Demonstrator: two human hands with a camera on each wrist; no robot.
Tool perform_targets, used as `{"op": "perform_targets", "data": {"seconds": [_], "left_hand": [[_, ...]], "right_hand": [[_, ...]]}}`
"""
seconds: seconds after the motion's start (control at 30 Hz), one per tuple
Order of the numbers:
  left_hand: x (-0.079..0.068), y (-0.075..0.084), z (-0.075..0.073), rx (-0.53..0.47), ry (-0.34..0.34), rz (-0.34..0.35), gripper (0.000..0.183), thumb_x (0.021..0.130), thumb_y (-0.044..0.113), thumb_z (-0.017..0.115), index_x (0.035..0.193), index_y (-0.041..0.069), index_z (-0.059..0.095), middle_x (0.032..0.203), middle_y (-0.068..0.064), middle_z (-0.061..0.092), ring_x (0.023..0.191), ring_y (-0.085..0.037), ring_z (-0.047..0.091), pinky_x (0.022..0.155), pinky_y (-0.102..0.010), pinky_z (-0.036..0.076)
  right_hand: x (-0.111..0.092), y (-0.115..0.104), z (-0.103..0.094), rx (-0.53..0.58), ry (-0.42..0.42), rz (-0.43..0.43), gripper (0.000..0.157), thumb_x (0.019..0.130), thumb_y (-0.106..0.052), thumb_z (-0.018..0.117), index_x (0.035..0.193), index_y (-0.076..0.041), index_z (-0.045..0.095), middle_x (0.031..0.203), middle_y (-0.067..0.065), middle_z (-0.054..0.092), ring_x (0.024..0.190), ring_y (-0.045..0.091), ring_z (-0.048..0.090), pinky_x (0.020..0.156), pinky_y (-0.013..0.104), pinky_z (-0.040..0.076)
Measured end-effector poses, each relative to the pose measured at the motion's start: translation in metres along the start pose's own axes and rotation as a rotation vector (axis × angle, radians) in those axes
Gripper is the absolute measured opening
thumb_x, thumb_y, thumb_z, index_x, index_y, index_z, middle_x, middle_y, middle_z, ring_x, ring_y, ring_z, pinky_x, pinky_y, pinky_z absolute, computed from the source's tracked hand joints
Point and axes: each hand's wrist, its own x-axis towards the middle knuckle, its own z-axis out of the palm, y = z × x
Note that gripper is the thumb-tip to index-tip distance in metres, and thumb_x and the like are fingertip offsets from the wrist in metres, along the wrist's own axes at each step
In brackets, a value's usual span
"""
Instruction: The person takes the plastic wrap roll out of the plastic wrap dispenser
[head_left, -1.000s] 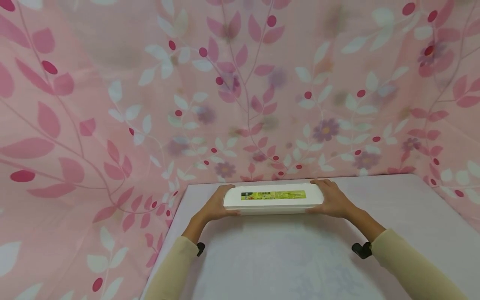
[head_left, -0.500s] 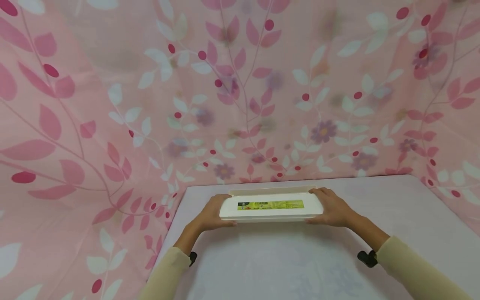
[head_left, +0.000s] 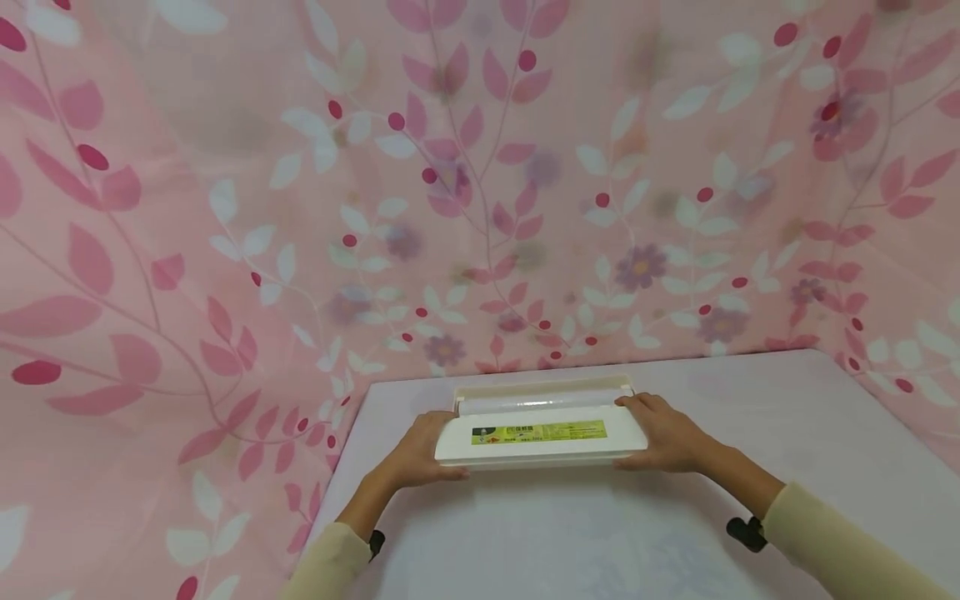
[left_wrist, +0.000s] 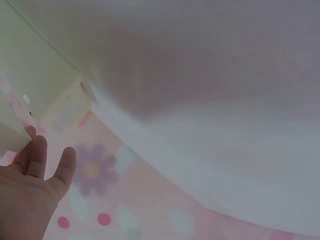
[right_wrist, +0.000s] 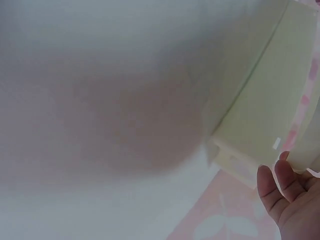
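A white lid (head_left: 525, 452) with a green and yellow label (head_left: 538, 432) spans the gap between my two hands in the head view. My left hand (head_left: 420, 452) grips its left end, thumb along the near edge. At the opposite end my right hand (head_left: 667, 435) holds it the same way. Behind the lid shows the long cream box (head_left: 540, 386) of a cling film dispenser, a shiny film roll (head_left: 546, 401) lying inside. Both wrist views show the box's outer wall (left_wrist: 40, 65) beside the fingers, with a slit between box and lid.
The box stands near the back edge of a table covered with a pale cloth (head_left: 540, 533). A pink curtain (head_left: 480, 183) with leaves and flowers hangs behind and to the left. Dark wrist devices (head_left: 746, 533) sit by both sleeves.
Both hands have drawn the lid towards me, off the top of the box. The box interior and the film roll have come into view behind it.
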Motion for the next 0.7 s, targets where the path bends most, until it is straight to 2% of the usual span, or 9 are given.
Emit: {"op": "perform_targets", "data": {"seconds": [0.23,0.7], "left_hand": [[-0.004,0.004,0.004,0.061,-0.001,0.007,0.095,0.060,0.057,0.088,0.137,0.015,0.050,0.130,-0.002,0.056,0.119,-0.020,0.048,0.101,-0.048,0.043],[-0.013,-0.005,0.008,0.035,-0.022,0.015,0.097,0.061,0.059,0.087,0.138,0.015,0.048,0.134,-0.004,0.054,0.123,-0.022,0.048,0.102,-0.049,0.042]], "right_hand": [[-0.004,0.003,0.003,-0.009,0.030,-0.041,0.101,0.063,-0.066,0.083,0.140,-0.012,0.046,0.134,0.012,0.050,0.112,0.026,0.052,0.077,0.042,0.051],[-0.012,-0.001,0.011,-0.038,0.060,-0.046,0.103,0.061,-0.071,0.081,0.140,-0.013,0.047,0.134,0.010,0.051,0.111,0.025,0.053,0.078,0.044,0.054]]}}
